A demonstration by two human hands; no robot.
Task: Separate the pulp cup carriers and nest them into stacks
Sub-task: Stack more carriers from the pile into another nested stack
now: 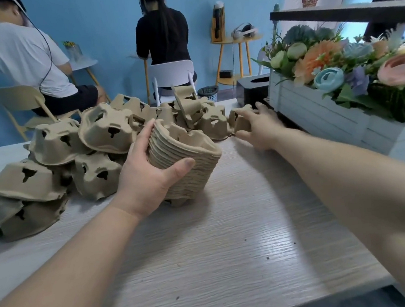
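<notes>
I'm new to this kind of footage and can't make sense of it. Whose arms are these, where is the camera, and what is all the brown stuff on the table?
There is no machine here. The single picture comes from a wide-angle camera worn on a person's head, looking forward and down, so the two bare arms are that person's own.

The brown things are moulded pulp cup carriers. A loose pile of carriers lies upside down on the pale wood-grain table. The left hand grips a nested stack, many carriers fitted into one another, tilted with its bottom on the table. The right hand reaches out to a single carrier at the pile's right end and touches it; whether it grips it yet is unclear.

A white flower box stands to the right. Two other people sit with their backs turned.
</notes>
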